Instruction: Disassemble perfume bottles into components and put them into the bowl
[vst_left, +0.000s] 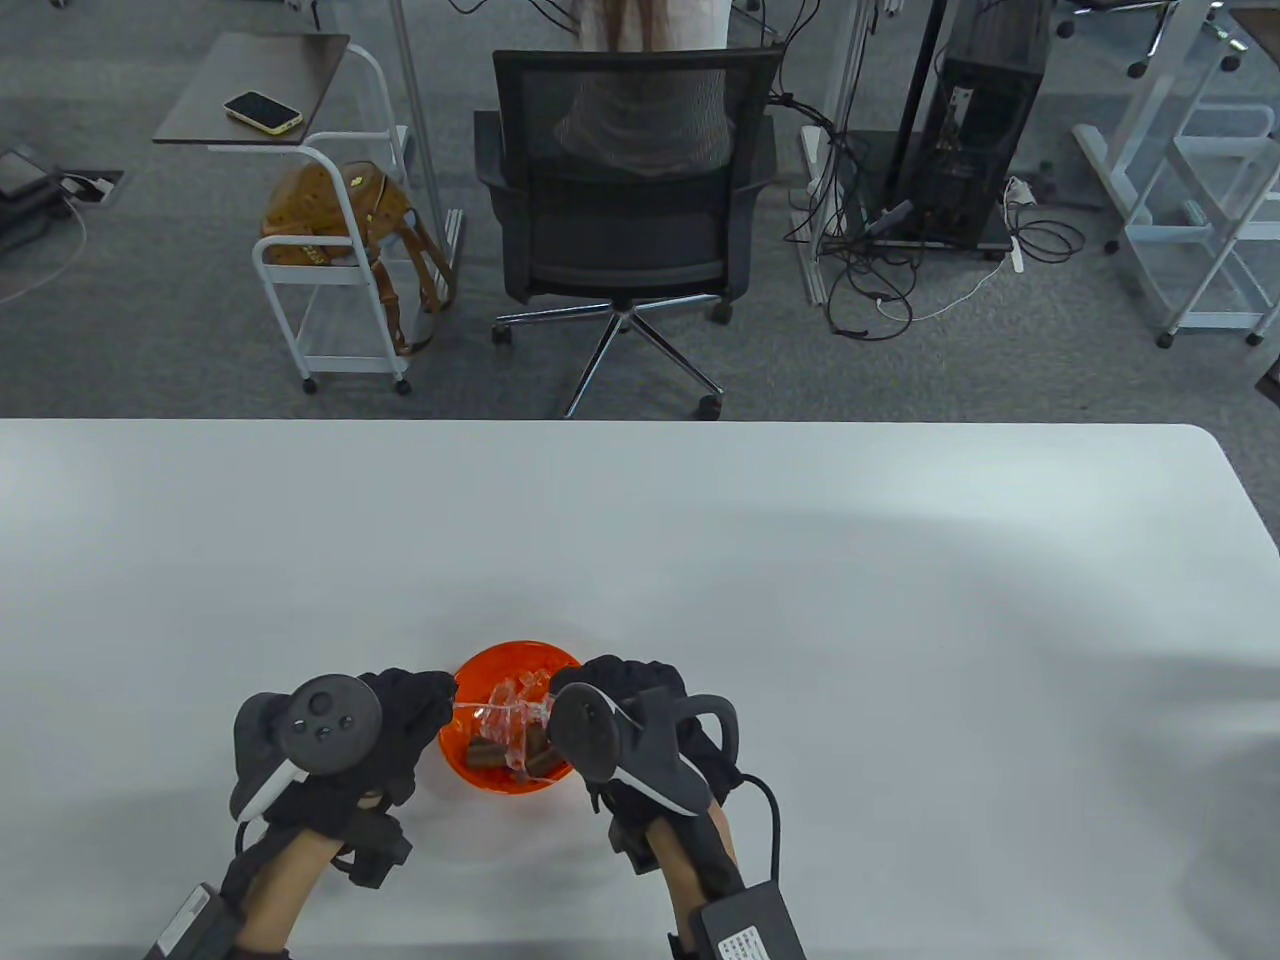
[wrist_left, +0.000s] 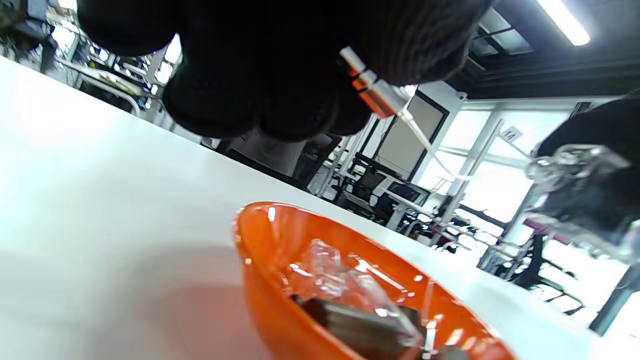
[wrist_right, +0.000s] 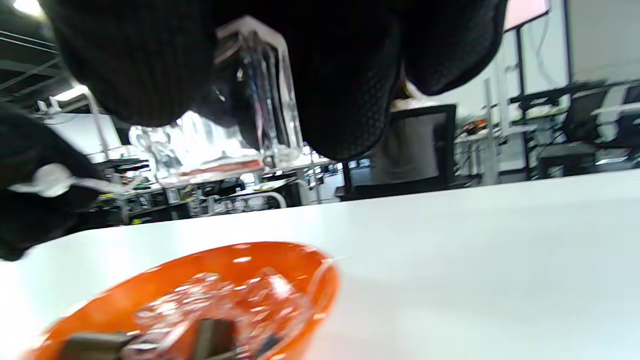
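An orange bowl (vst_left: 470, 755) near the table's front edge holds several clear glass bottles and brown caps (vst_left: 485, 752). My left hand (vst_left: 425, 700) hovers over the bowl's left rim and pinches a silver spray pump (wrist_left: 372, 92) whose white dip tube (wrist_left: 425, 147) trails to the right. My right hand (vst_left: 610, 685) is over the bowl's right rim, gripping a clear glass perfume bottle (wrist_right: 220, 140). The tube's end reaches toward that bottle's neck (wrist_left: 560, 160). In both wrist views the bowl (wrist_left: 265, 260) (wrist_right: 310, 280) lies just below the hands.
The white table (vst_left: 800, 560) stretches wide around the bowl. Beyond its far edge stand a black office chair (vst_left: 630, 200) with a person seated behind it, a white cart (vst_left: 330, 250) with a brown bag, and a computer tower (vst_left: 990, 120) with cables.
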